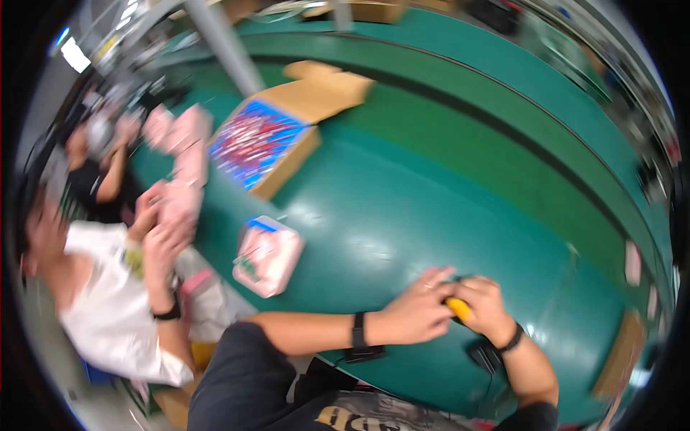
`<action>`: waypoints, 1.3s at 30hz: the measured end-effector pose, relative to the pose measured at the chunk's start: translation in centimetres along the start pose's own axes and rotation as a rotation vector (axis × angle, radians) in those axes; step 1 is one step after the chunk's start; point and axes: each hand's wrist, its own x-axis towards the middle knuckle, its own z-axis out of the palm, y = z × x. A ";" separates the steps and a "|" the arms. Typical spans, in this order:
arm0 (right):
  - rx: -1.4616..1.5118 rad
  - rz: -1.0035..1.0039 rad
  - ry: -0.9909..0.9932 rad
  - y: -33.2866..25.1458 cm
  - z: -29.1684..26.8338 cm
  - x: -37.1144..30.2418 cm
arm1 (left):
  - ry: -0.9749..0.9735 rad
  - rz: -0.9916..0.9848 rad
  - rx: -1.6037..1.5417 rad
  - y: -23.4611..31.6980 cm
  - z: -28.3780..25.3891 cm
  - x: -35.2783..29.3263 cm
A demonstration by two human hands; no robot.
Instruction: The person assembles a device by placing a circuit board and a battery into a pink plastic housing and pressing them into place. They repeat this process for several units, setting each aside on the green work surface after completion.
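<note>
Currently, my right hand (483, 303) clasps a yellow object (458, 309) over the green desk (402, 215); my left hand (420, 309) adjoins it, whether gripping I cannot tell.

The head view originates from the left of two side-by-side fisheye cameras mounted on the person's head. The optical axis faces downward and forward across the green surface (381, 197). The left hand (418, 307) and right hand (482, 305) appear at near range, below and right of centre. Straight edges curve toward the dark circular rim.
</note>
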 end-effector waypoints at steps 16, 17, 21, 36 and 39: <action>0.349 0.260 0.102 1.5 0.8 0.0 | 0.061 -0.089 -0.123 2.4 -3.8 -1.7; 0.344 0.266 0.095 1.8 0.8 0.0 | 0.079 -0.075 -0.062 2.9 -5.0 -2.7; 0.343 0.259 0.086 1.9 1.3 0.2 | 0.478 -0.189 0.288 5.3 -11.1 -9.6; 0.267 0.026 -0.336 -5.1 -0.6 6.3 | 0.676 -0.665 0.424 1.0 -13.6 -20.9; 0.373 -0.072 -0.156 -6.3 2.6 9.0 | 0.429 -0.524 0.288 1.8 -13.6 -19.3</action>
